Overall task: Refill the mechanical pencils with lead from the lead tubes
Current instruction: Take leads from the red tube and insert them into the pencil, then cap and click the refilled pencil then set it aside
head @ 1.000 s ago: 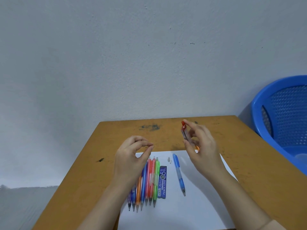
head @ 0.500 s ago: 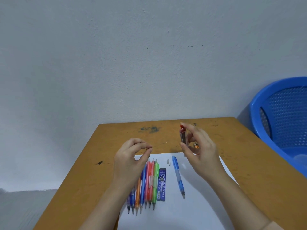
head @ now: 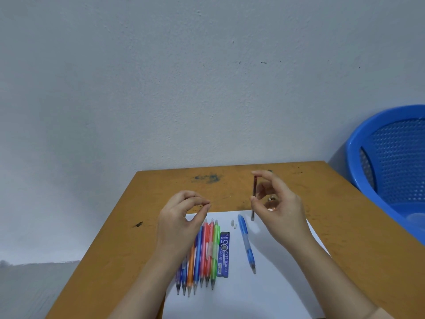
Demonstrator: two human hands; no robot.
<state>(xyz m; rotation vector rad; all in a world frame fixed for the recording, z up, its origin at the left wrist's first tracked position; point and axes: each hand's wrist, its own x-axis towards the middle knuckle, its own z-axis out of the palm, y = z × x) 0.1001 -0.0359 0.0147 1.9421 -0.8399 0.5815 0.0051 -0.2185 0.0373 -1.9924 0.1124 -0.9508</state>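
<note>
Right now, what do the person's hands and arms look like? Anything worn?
The left hand and right hand are bare: no gloves, rings or watch visible. Forearms bare too; a pale sleeve edge seems to show low on the right arm.

Taking the white paper (head: 276, 293) as the dial, open tabletop (head: 128, 238) runs from 10 to 2 o'clock, up to the wall (head: 207, 88). The row of pencils (head: 202, 256) and the lead box (head: 224, 254) just beside it fill 9 o'clock, under the left hand (head: 179, 224) pinching a thin lead (head: 205, 205). A blue pencil (head: 247, 245) and two small caps (head: 233, 223) lie near centre, leaving a lane beside the box. The right hand (head: 280, 210) holds a lead tube (head: 254, 194) upright at 12. Bare paper lies at 6, between the forearms. A blue basket (head: 391, 162) stands off the table at 2.
</note>
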